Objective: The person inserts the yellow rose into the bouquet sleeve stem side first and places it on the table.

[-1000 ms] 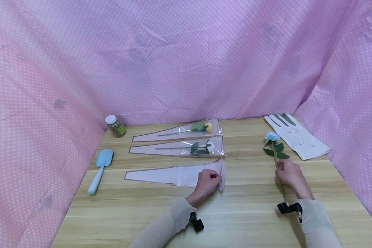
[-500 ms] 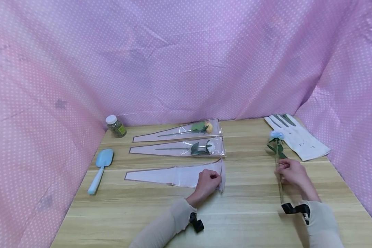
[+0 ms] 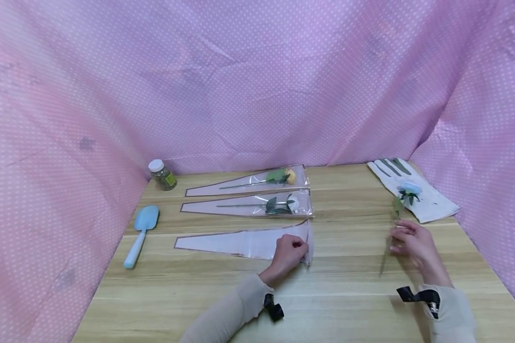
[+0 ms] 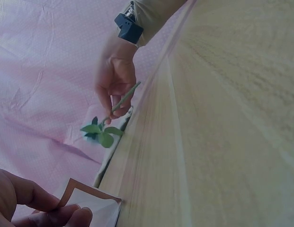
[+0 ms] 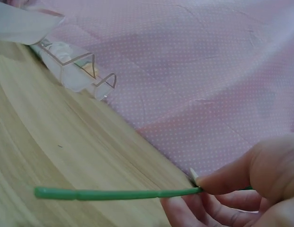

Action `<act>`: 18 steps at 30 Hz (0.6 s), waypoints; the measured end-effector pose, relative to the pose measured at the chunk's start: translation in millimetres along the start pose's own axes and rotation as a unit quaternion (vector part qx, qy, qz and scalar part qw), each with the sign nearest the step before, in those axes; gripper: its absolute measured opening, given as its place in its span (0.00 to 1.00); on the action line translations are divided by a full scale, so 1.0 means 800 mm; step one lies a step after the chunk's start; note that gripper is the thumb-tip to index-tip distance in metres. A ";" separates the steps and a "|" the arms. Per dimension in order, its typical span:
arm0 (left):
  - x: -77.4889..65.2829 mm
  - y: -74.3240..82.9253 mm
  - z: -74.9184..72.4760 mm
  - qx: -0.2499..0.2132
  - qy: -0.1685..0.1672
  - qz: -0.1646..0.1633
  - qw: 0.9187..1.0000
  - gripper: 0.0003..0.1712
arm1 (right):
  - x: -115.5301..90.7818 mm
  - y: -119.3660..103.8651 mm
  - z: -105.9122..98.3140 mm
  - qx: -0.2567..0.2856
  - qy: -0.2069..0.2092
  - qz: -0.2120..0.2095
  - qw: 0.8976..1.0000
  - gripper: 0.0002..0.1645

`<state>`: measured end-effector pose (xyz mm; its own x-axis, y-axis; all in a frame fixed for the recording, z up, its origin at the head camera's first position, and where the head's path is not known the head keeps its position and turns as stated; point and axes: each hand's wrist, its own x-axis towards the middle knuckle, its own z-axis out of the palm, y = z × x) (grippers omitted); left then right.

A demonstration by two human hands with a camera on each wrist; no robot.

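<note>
My left hand [image 3: 288, 252] pinches the brown-edged mouth of a flat flower sleeve [image 3: 223, 243], nearest of three on the table. In the left wrist view the sleeve's corner [image 4: 92, 201] stands up from between thumb and fingers. Over to the right, my right hand [image 3: 417, 245] pinches the stem of a light blue rose [image 3: 409, 188], its bloom pointing away from me and overlapping a white glove [image 3: 429, 202]. The green stem [image 5: 113, 194] juts past the fingertips in the right wrist view, its cut end free and pointing left.
Behind the held sleeve lie two more sleeves, one with a white rose [image 3: 293, 203], one with a yellow rose [image 3: 290, 176]. A light blue trowel [image 3: 146, 219] and a white-lidded jar [image 3: 163, 176] are at left. Pink dotted cloth [image 3: 257, 85] surrounds the table.
My right hand has moved right and turned the rose, so its bloom now lies over the glove and the stem end has swung left. The left hand keeps its hold on the sleeve.
</note>
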<state>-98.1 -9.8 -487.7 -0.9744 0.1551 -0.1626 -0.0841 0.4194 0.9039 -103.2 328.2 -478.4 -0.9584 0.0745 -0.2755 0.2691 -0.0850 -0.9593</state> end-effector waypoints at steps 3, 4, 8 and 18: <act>0.000 0.001 0.001 -0.001 -0.002 -0.008 1.000 0.09 | -0.002 0.004 -0.004 0.069 -0.005 -0.004 0.998 0.21; 0.000 0.001 0.001 -0.001 -0.001 -0.009 1.000 0.09 | -0.003 0.006 -0.005 0.083 -0.007 -0.007 0.997 0.21; 0.000 0.001 0.002 0.000 0.001 -0.013 1.000 0.10 | -0.005 0.011 -0.006 0.139 -0.014 -0.012 0.990 0.17; 0.000 -0.001 0.001 -0.002 0.000 -0.012 1.000 0.10 | -0.011 0.019 0.001 0.216 -0.002 -0.033 0.976 0.13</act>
<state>-98.1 -9.4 -488.8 -0.9722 0.1445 -0.1841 -0.1084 0.4187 0.9016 -90.5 325.6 -490.4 -0.9729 0.0906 -0.2126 0.1419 -0.4919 -0.8590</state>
